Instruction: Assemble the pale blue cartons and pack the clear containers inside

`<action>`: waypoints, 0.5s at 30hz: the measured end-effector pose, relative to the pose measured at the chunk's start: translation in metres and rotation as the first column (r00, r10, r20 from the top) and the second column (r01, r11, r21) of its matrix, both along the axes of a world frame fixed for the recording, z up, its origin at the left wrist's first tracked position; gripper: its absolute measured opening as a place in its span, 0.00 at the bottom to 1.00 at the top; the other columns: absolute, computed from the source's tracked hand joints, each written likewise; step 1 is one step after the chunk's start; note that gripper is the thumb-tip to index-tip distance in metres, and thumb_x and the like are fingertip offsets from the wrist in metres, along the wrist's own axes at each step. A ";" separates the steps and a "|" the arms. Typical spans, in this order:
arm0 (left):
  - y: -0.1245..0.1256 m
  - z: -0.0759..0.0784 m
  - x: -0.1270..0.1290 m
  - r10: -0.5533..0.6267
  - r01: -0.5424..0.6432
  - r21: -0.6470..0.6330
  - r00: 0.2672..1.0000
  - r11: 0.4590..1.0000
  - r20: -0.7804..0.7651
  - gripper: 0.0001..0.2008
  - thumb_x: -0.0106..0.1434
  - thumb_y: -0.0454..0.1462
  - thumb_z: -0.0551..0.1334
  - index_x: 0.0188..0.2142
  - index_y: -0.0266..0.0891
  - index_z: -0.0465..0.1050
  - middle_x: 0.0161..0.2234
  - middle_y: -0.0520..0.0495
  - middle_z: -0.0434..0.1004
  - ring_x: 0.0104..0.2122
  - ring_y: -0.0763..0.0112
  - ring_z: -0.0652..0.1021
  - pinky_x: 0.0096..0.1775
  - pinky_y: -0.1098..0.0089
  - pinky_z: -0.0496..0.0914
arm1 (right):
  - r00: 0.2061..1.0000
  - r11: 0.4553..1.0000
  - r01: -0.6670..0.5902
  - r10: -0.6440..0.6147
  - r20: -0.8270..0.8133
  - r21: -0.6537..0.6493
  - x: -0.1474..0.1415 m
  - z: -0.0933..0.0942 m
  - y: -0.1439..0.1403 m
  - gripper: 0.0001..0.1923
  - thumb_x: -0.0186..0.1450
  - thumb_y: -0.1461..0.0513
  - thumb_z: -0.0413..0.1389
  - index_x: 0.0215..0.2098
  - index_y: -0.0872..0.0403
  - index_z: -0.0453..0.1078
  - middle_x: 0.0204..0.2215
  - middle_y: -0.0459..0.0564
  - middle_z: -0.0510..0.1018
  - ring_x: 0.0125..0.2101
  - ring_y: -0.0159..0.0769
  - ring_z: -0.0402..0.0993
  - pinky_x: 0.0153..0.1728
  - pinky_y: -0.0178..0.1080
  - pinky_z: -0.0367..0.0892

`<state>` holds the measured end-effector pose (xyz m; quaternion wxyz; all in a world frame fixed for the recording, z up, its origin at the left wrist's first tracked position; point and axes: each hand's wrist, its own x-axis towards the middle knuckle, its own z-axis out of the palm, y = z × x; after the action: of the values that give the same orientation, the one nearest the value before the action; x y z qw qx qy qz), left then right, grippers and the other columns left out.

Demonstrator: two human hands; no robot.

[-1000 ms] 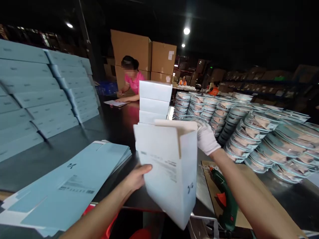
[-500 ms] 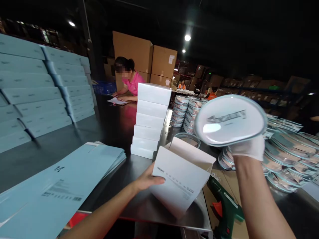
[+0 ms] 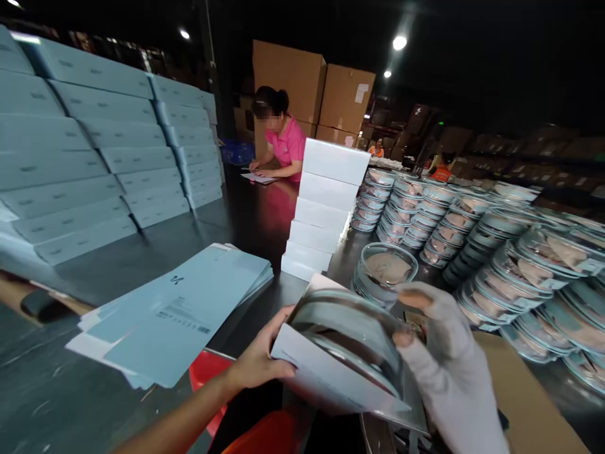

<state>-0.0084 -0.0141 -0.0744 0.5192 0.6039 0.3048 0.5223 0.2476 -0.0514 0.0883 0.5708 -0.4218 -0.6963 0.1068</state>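
low in the frame, the bare left hand [image 3: 258,366] grips the white box [image 3: 326,372]; the gloved right hand [image 3: 444,359] clamps the round container [image 3: 350,334] at its opening.

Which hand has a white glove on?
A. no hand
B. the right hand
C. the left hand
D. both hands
B: the right hand wears a white glove with open fingertips and pushes the round container into the white box, while the left hand holding the box is bare.
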 end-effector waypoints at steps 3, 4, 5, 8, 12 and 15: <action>-0.011 -0.008 0.000 0.123 -0.123 -0.020 0.992 0.992 0.012 0.54 0.51 0.61 0.73 0.70 0.43 0.57 0.62 0.35 0.70 0.60 0.41 0.73 0.57 0.52 0.72 | 0.985 0.994 0.008 0.012 -0.172 0.112 -0.012 -0.048 -0.010 0.17 0.66 0.50 0.64 0.50 0.42 0.70 0.60 0.48 0.73 0.62 0.43 0.68 0.63 0.47 0.62; -0.014 -0.007 -0.001 0.150 -0.150 0.000 0.989 0.989 0.012 0.53 0.54 0.60 0.72 0.71 0.44 0.54 0.66 0.35 0.65 0.63 0.41 0.69 0.60 0.51 0.69 | 0.969 0.997 -0.056 0.068 -0.239 0.054 -0.015 -0.063 -0.011 0.20 0.67 0.46 0.62 0.54 0.40 0.68 0.63 0.48 0.70 0.65 0.44 0.65 0.63 0.48 0.62; -0.016 -0.003 -0.001 0.164 -0.165 0.044 0.986 0.985 0.009 0.52 0.56 0.61 0.71 0.71 0.44 0.54 0.68 0.34 0.61 0.66 0.41 0.65 0.62 0.51 0.66 | 0.954 0.990 -0.137 0.123 -0.275 -0.032 -0.017 -0.077 -0.012 0.24 0.68 0.42 0.59 0.58 0.39 0.66 0.66 0.49 0.68 0.67 0.47 0.63 0.63 0.50 0.63; -0.021 0.015 0.001 0.163 -0.152 0.230 0.986 0.961 -0.032 0.44 0.58 0.65 0.65 0.65 0.42 0.67 0.71 0.35 0.54 0.70 0.39 0.58 0.67 0.50 0.60 | 0.947 0.941 -0.223 0.147 -0.286 -0.256 -0.028 -0.108 -0.012 0.36 0.66 0.36 0.53 0.64 0.43 0.66 0.66 0.57 0.68 0.64 0.57 0.67 0.59 0.55 0.68; -0.024 0.033 0.012 0.325 -0.310 0.183 0.944 0.933 -0.060 0.30 0.72 0.60 0.52 0.53 0.40 0.75 0.66 0.36 0.64 0.65 0.45 0.68 0.65 0.53 0.63 | 0.942 0.955 -0.032 -0.069 -0.328 -0.294 -0.053 -0.118 -0.014 0.26 0.72 0.44 0.53 0.62 0.46 0.71 0.64 0.55 0.72 0.62 0.53 0.70 0.61 0.53 0.67; -0.025 0.034 0.015 0.473 -0.469 0.103 0.881 0.877 -0.012 0.20 0.74 0.52 0.54 0.57 0.45 0.68 0.62 0.40 0.70 0.61 0.53 0.73 0.61 0.56 0.67 | 0.924 0.938 0.016 -0.147 -0.354 -0.347 -0.068 -0.111 -0.019 0.31 0.75 0.50 0.50 0.74 0.36 0.48 0.73 0.47 0.58 0.71 0.44 0.57 0.67 0.50 0.58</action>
<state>0.0068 -0.0393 -0.0407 0.3411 0.5454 0.4263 0.6360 0.1791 -0.0704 -0.0227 0.6162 -0.5142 -0.5273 0.2790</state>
